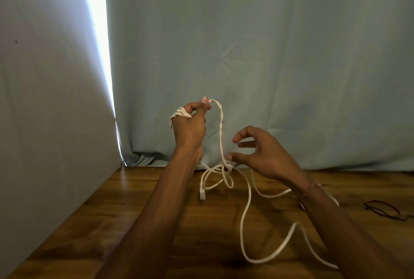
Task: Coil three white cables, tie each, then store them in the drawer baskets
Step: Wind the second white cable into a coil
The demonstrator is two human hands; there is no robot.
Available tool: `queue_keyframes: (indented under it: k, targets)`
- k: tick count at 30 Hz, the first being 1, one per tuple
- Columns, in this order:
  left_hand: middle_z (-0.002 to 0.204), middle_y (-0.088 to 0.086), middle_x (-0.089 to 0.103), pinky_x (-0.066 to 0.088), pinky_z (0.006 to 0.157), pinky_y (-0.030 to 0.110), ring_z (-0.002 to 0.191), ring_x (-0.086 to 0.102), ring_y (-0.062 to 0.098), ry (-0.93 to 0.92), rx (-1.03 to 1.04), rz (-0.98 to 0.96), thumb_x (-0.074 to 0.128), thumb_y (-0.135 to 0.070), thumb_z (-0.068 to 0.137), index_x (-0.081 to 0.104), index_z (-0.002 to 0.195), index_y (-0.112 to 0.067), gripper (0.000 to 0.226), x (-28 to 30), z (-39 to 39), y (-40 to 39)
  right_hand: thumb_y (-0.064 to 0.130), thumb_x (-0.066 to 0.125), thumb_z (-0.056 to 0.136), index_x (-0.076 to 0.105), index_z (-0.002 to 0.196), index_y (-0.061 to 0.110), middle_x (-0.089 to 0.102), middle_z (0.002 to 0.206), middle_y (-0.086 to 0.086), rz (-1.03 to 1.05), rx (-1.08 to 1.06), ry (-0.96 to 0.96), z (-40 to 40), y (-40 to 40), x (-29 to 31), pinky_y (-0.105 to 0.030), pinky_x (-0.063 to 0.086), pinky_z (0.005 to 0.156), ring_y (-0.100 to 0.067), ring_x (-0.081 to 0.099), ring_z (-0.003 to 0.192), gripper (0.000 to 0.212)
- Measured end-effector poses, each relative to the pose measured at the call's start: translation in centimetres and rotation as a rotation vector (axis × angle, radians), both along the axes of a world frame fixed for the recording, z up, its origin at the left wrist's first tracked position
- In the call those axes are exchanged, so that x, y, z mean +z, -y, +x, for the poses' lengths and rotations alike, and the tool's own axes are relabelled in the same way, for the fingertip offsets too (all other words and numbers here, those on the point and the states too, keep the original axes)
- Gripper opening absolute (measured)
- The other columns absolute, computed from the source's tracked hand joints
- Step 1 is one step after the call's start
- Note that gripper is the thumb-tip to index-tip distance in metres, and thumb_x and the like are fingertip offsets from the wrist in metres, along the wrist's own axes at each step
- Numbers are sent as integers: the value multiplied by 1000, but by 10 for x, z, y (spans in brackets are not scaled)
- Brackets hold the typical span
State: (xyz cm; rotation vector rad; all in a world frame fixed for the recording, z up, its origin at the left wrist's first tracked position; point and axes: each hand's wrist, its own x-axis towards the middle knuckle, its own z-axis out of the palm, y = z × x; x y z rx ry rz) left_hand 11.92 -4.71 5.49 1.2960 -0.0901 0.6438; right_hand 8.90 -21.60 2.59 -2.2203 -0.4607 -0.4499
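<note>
Nearest the camera, the wooden table (pixel 143 222) fills the lower part of the view, its near edge cut off by the frame. Slack loops of the white cable (pixel 243 222) wander across the table; one bend runs out under the right forearm, so where it leads there is hidden. A little farther along the table, one plug end (pixel 202 194) lies just beyond the left forearm, and several loops overlap beside it in a tangle hard to sort strand from strand. At the right edge of the table lie thin dark ties (pixel 385 210), too slight and blurred to count.

Above the table, the right hand (pixel 264 155) hovers with fingers spread and loosely bent; the thumb tip sits just beside the rising cable, and whether it touches cannot be told. The wrist wears a thin bracelet (pixel 309 190).

Higher and farther from the table, the left hand (pixel 190 124) is closed around a bundle of cable turns, with the thumb pressing the strand at the top. Most of the bundle is hidden behind the fingers.

Behind the table hangs a pale curtain (pixel 268 43), with a bright slit of light (pixel 98 21) at its left.
</note>
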Motion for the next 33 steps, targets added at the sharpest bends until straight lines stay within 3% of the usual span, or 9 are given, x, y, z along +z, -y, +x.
queue_keyframes:
  k: [4, 7, 13, 17, 20, 22, 25, 28, 33]
  targets:
    - [66, -5, 53, 37, 50, 24, 59, 42, 10, 7, 28, -24, 64, -44, 96, 73, 91, -22, 24, 1, 1, 0, 32, 82, 82, 77, 95, 29, 55, 124, 5, -184, -46, 206, -1, -6, -3, -33, 56, 89, -12, 54, 112, 14]
    - [72, -4, 56, 39, 56, 24, 69, 47, 12, 7, 39, -51, 65, -43, 96, 73, 91, -23, 22, 1, 2, -1, 34, 73, 91, 80, 104, 29, 54, 132, 4, -267, -31, 227, 2, -7, -7, -39, 57, 89, -14, 53, 114, 16]
    - [72, -3, 55, 42, 61, 29, 79, 49, 18, 0, 61, -85, 66, -42, 95, 73, 90, -21, 23, 2, 3, -2, 31, 59, 100, 74, 119, 26, 58, 134, 5, -360, 57, 237, 0, -3, -2, -13, 43, 78, -10, 56, 113, 25]
    - [89, 24, 64, 53, 67, 46, 84, 59, 37, 3, 93, -67, 66, -42, 96, 73, 91, -20, 23, 4, 1, -1, 32, 57, 101, 74, 118, 25, 63, 127, 6, -345, 51, 258, 1, -4, -3, -15, 44, 79, -8, 57, 110, 25]
    - [100, 26, 67, 53, 70, 51, 102, 62, 50, -1, 123, -63, 65, -42, 96, 72, 88, -22, 22, 2, 2, -1, 34, 56, 101, 75, 111, 27, 64, 120, 7, -321, 26, 281, 2, -2, -3, -19, 48, 78, -6, 59, 100, 23]
    - [77, 14, 61, 47, 59, 42, 79, 55, 39, 1, 130, -73, 66, -43, 95, 72, 83, -24, 23, 1, 6, -2, 37, 54, 102, 75, 105, 29, 64, 112, 9, -305, 14, 305, 0, -1, -1, -19, 45, 73, -4, 57, 94, 22]
    - [68, -3, 56, 40, 57, 30, 70, 50, 18, -10, 147, -72, 66, -44, 95, 70, 80, -27, 23, -1, 11, -5, 50, 52, 99, 72, 94, 28, 61, 94, 10, -240, -1, 340, -8, -4, 3, -18, 37, 67, -2, 53, 84, 29]
    - [67, -4, 56, 40, 58, 31, 68, 50, 16, -9, 159, -81, 67, -45, 94, 70, 80, -27, 23, -3, 13, -7, 57, 63, 89, 68, 80, 26, 63, 71, 7, -190, 33, 240, -15, -6, 9, -16, 42, 58, -8, 57, 65, 33]
    - [68, -3, 54, 38, 55, 27, 68, 48, 15, -6, 133, -74, 66, -44, 95, 70, 81, -26, 23, -2, 12, -7, 44, 80, 81, 70, 84, 24, 67, 73, 8, -305, 20, 131, -16, -8, 6, -17, 48, 61, -7, 63, 68, 23]
